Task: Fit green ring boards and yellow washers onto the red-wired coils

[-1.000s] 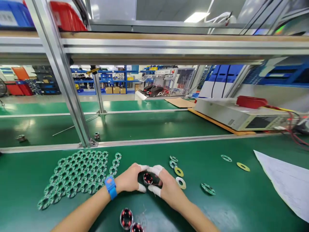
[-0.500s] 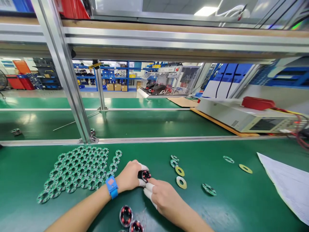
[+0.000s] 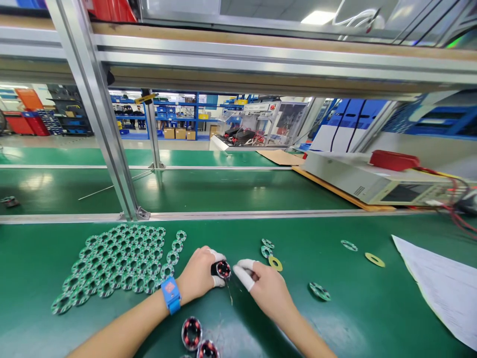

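My left hand [image 3: 201,271], with white finger cots and a blue wrist strap [image 3: 172,294], grips a small round motor stator [image 3: 223,269] with reddish copper windings. A thin wire [image 3: 230,294] hangs down from the stator. Just right of it, apart from it, is my right hand [image 3: 266,286], also in white finger cots. Its thumb and fingers are drawn together; anything between them is too small to make out. Closer to me lie more wound stators, one whole [image 3: 192,333] and another [image 3: 207,349] cut by the frame's bottom edge.
Many green ring-shaped circuit boards [image 3: 121,258] lie in rows at left. Right of my hands are a few loose boards [image 3: 319,292] and yellow rings [image 3: 374,259]. Paper sheets [image 3: 439,293] lie far right. A metal post [image 3: 100,119] and a grey instrument [image 3: 346,174] stand behind.
My right hand has left the stator and moved right, where it covers the spot of a pale ring. The hanging wire now shows. My left hand still holds the stator.
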Demonstrator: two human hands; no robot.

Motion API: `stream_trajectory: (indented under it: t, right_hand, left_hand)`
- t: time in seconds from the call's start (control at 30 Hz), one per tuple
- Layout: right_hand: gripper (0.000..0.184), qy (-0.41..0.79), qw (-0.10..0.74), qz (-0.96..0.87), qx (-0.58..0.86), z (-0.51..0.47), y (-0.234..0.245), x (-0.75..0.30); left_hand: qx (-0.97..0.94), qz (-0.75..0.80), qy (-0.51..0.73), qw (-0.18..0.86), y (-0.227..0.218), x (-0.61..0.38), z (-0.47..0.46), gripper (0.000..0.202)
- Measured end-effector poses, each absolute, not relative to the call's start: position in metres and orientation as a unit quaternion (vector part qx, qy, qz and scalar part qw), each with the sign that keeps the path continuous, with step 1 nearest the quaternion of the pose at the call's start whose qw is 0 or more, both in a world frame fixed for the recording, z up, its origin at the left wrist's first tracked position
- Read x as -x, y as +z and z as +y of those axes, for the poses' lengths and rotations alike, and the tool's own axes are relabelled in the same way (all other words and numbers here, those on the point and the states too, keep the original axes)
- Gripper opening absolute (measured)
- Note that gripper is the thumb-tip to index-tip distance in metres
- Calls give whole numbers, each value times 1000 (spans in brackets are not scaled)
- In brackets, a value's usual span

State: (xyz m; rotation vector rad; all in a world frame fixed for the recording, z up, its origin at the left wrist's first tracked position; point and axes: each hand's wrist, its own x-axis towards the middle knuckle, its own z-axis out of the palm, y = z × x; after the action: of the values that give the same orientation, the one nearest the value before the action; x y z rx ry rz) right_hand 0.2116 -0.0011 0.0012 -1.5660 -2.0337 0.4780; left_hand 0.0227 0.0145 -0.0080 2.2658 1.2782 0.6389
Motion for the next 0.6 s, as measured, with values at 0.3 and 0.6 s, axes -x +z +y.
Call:
stream_trajectory:
  t: [0.3, 0.6]
  right_hand:
    - [35, 524, 237, -639, 511, 7, -10, -201]
    - [33, 548, 261, -594, 529, 10, -11, -204]
  left_hand:
    - [-829, 475, 240, 173, -8, -25, 11, 24]
    - [-790, 523, 284, 150, -3, -26, 9, 35]
